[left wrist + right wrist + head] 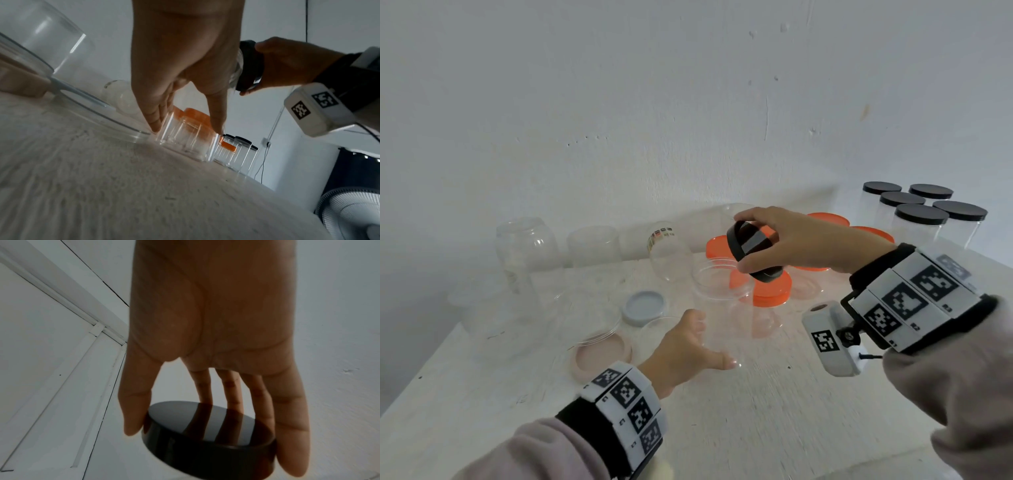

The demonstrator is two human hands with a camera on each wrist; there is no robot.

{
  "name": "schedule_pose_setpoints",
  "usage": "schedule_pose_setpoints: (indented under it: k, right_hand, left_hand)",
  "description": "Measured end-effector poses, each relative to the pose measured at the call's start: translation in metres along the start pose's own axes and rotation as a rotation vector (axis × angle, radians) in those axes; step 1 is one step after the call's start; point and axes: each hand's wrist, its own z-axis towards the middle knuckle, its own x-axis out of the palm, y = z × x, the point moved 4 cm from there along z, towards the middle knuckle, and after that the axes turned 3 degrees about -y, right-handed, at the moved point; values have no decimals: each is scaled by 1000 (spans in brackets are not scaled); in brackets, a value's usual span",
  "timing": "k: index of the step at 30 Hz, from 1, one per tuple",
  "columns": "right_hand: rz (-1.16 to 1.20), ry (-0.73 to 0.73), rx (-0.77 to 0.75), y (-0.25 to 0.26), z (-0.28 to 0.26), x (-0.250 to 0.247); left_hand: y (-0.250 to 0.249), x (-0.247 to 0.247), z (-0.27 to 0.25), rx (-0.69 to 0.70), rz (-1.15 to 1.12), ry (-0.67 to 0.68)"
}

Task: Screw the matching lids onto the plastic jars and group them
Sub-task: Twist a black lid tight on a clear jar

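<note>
Right hand (787, 240) grips a glossy round black lid (751, 250); left hand (685, 346) clasps the open clear jar (722, 301).
Behind the grip, orange-lidded jars (772, 291); farther right, black-capped cylinders (921, 214).

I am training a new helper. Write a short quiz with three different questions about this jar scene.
1. True or false: the right hand holds a black lid.
2. Which jar does the left hand grip? A) an open clear jar B) an orange-lidded jar
3. Fill in: the finished jars at the far right have ___ lids.

Key: 1 true; 2 A; 3 black.
</note>
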Motion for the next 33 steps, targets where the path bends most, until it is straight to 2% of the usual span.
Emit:
schedule_pose_setpoints:
  k: [8,13,15,20,23,28,33]
  right_hand:
    - [-250,175,-10,14,4,11]
    - [-380,313,-24,25,11,20]
    - [-433,354,-16,30,15,22]
    - [-452,482,36,36,25,27]
    - [-394,470,127,31,34,32]
    - [-386,417,100,30,43,35]
    - [-469,513,86,33,43,38]
  left_hand:
    - [-3,0,5,29,35,60]
    - [-36,-8,-1,277,-160,-23]
    - [-41,-9,0,322,-196,-79]
    - [-37,-8,2,297,-161,-111]
    - [-36,-9,4,290,-133,-124]
    - [-35,-8,6,307,-139,-126]
    - [-34,-7,8,321,-169,-121]
